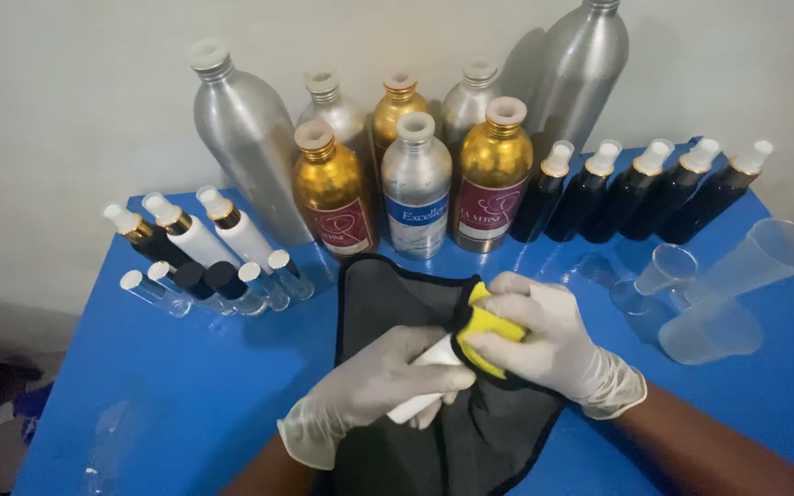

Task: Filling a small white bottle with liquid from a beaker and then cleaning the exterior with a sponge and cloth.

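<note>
Gripping a smooth white cylindrical bottle (425, 381) at lower centre, the latex-gloved left hand (369, 390) steadies it while the gloved right hand (544, 344) pinches a yellow-and-black cloth (487, 332) around its top; brushed-metal bottles (415, 184) stand above on the glossy blue table (186, 386).

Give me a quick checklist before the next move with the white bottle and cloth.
1. Left hand grips white bottle: ok.
2. Right hand presses yellow cloth on the bottle's end: ok.
3. Bottle capped: cannot tell, cloth hides the top.
4. Black mat under the hands: ok.
5. Clear cups apart from the right hand: ok.
6. Metal bottles upright behind the mat: ok.
</note>
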